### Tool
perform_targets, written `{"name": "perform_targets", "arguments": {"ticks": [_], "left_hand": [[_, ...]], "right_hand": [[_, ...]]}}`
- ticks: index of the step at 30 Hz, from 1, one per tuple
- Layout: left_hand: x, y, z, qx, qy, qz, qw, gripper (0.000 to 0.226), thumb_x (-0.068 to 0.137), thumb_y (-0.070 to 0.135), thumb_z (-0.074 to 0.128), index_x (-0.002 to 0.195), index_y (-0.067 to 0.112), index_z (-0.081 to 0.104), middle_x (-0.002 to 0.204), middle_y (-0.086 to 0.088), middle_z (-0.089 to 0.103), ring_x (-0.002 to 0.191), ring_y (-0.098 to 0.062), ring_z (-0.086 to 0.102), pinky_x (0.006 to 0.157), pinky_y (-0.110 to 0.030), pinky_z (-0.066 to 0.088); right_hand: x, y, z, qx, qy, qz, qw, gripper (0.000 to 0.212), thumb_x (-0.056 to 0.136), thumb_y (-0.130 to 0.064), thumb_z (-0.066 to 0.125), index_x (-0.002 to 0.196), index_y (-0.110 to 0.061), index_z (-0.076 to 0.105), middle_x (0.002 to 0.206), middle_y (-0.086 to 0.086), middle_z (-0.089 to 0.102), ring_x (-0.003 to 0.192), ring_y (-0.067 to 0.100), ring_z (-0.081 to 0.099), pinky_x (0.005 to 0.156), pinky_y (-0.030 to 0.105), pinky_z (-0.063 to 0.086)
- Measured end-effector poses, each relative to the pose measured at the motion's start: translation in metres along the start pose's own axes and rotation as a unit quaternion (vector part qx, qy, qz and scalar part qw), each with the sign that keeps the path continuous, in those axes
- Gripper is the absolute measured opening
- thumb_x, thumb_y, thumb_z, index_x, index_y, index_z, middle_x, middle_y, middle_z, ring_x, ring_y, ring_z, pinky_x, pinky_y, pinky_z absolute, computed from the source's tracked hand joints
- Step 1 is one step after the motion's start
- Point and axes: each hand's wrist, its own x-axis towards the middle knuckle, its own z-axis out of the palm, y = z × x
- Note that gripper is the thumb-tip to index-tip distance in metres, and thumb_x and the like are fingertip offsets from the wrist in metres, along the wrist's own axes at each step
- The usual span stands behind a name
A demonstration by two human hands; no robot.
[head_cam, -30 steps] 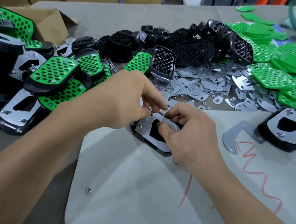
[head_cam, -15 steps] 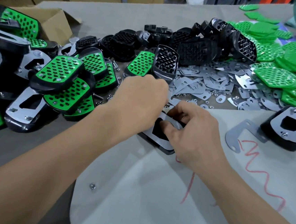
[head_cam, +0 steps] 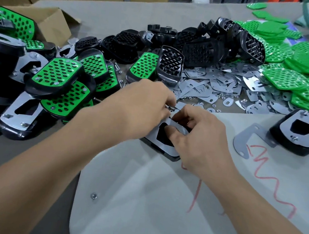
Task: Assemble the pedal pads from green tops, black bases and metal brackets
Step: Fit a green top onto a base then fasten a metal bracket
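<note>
Well, the pedal pad (head_cam: pixel 171 154) I am building lies upside down in the middle of the white board (head_cam: pixel 142 200), right in front of me. Its metal bracket (head_cam: pixel 166 146) sits on top of the black base (head_cam: pixel 175 158). I think that is so the screw holes face up at me.

My right hand (head_cam: pixel 200 138) holds the pad. The thumb pushes down on the bracket and the other fingers curl round the far edge, so nothing can slide.

My left hand (head_cam: pixel 143 106) is at 11 o'clock from the pad. Its fingertips pinch a small metal bit (head_cam: pixel 168 107) just above the pad's top corner. It looks like a screw, but it is too tiny to be sure. I hold it there because I guess it goes in that corner next.

The parts lie where I can reach them:
- finished pads (head_cam: pixel 56 73) at 9 o'clock
- black bases (head_cam: pixel 198 49) at 12 o'clock
- loose brackets (head_cam: pixel 219 85) at 1 o'clock
- green tops (head_cam: pixel 285 78) at 2 o'clock

A cardboard box (head_cam: pixel 51 22) stands open at 10 o'clock, far back.
</note>
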Motion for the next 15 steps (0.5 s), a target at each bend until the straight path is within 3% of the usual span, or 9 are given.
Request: {"name": "perform_targets", "arguments": {"ticks": [3,5,6,8,10,13,15], "left_hand": [[-0.002,0.016,0.007,0.179,0.005,0.004,0.984,0.015,0.091,0.015,0.059,0.101,0.022,0.05,0.09,0.001,0.053,0.081,-0.026,0.053,0.058,-0.037,0.039],[-0.003,0.017,0.007,0.218,0.038,0.011,0.975,0.014,0.093,0.018,0.055,0.097,0.024,0.043,0.092,0.002,0.05,0.078,-0.026,0.047,0.051,-0.032,0.026],[-0.003,0.013,0.005,0.207,0.067,0.024,0.976,0.005,0.098,0.024,0.053,0.099,0.024,0.048,0.095,0.005,0.055,0.081,-0.025,0.051,0.051,-0.032,0.03],[-0.005,0.0,-0.004,0.087,0.095,0.004,0.992,0.012,0.1,0.03,0.055,0.107,0.032,0.065,0.093,0.012,0.065,0.088,-0.016,0.062,0.065,-0.036,0.048],[-0.008,-0.007,-0.015,-0.08,0.023,-0.004,0.997,0.027,0.089,0.017,0.069,0.104,0.038,0.075,0.083,0.019,0.068,0.08,-0.001,0.062,0.071,-0.017,0.05],[-0.007,-0.009,-0.017,-0.068,-0.041,0.01,0.997,0.035,0.084,0.005,0.07,0.09,0.038,0.077,0.075,0.02,0.068,0.076,0.003,0.061,0.067,-0.011,0.047],[-0.005,-0.007,-0.015,-0.027,-0.038,0.019,0.999,0.025,0.088,0.008,0.068,0.087,0.033,0.073,0.074,0.015,0.067,0.072,-0.002,0.062,0.068,-0.02,0.05]], "right_hand": [[0.0,0.001,-0.001,-0.006,0.005,-0.006,1.0,0.017,0.077,-0.028,0.079,0.081,-0.024,0.063,0.075,-0.01,0.056,0.063,0.018,0.057,0.053,0.039,0.053],[-0.001,0.001,0.0,-0.003,0.007,-0.008,1.0,0.016,0.077,-0.027,0.078,0.082,-0.024,0.064,0.073,-0.011,0.056,0.06,0.016,0.056,0.052,0.037,0.052],[-0.001,0.001,0.0,-0.001,0.007,-0.008,1.0,0.015,0.077,-0.026,0.078,0.083,-0.024,0.064,0.073,-0.01,0.056,0.06,0.015,0.055,0.052,0.037,0.052],[-0.001,0.001,0.0,0.01,0.006,-0.001,1.0,0.014,0.077,-0.026,0.078,0.084,-0.024,0.066,0.072,-0.009,0.055,0.06,0.015,0.055,0.051,0.036,0.052],[-0.001,0.001,0.0,0.014,0.007,0.002,1.0,0.014,0.078,-0.026,0.078,0.083,-0.025,0.065,0.07,-0.009,0.055,0.06,0.013,0.054,0.05,0.033,0.051],[-0.001,0.002,0.0,0.009,0.01,0.005,1.0,0.013,0.077,-0.025,0.078,0.081,-0.025,0.066,0.07,-0.009,0.056,0.062,0.012,0.055,0.049,0.032,0.05],[-0.001,0.001,-0.001,0.002,0.007,0.003,1.0,0.013,0.077,-0.026,0.078,0.081,-0.025,0.066,0.07,-0.009,0.057,0.064,0.011,0.056,0.05,0.032,0.05]]}}
